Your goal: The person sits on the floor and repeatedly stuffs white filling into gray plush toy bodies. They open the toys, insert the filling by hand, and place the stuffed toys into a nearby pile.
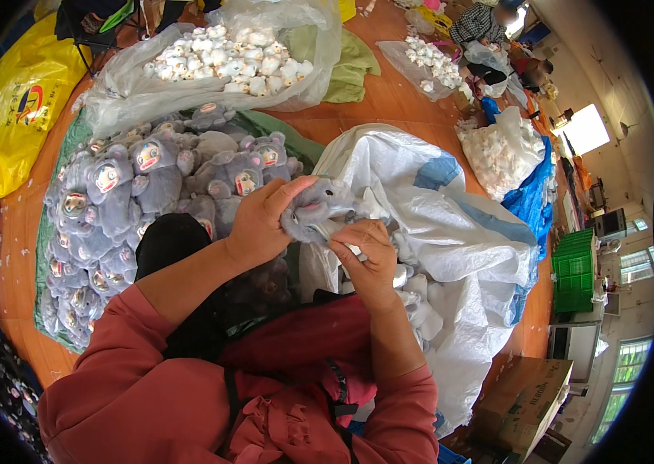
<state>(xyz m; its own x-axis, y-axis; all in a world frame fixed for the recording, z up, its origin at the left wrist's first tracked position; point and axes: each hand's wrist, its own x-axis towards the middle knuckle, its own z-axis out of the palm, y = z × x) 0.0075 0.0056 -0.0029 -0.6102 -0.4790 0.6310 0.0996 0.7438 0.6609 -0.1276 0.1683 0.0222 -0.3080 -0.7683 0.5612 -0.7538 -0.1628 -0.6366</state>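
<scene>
My left hand [259, 222] grips a small grey plush toy piece [310, 210] between its thumb and fingers, in front of my body. Closed in a pinch, my right hand [371, 261] holds the lower right edge of the same piece, where some white shows. What lies under the right fingertips is hidden. To the left spreads a large heap of grey plush toys [114, 220] with printed faces, several layers deep. On the right, close to my right hand, an open white woven sack [450, 240] contains grey and white plush pieces [422, 303].
Beyond the heap lies a clear plastic bag [122, 93] of small white pieces. A yellow bag [13, 108] stands at far left. At right are a filled clear bag [501, 151], a green crate [572, 271] and a cardboard box [520, 402]. People [481, 23] sit at far right.
</scene>
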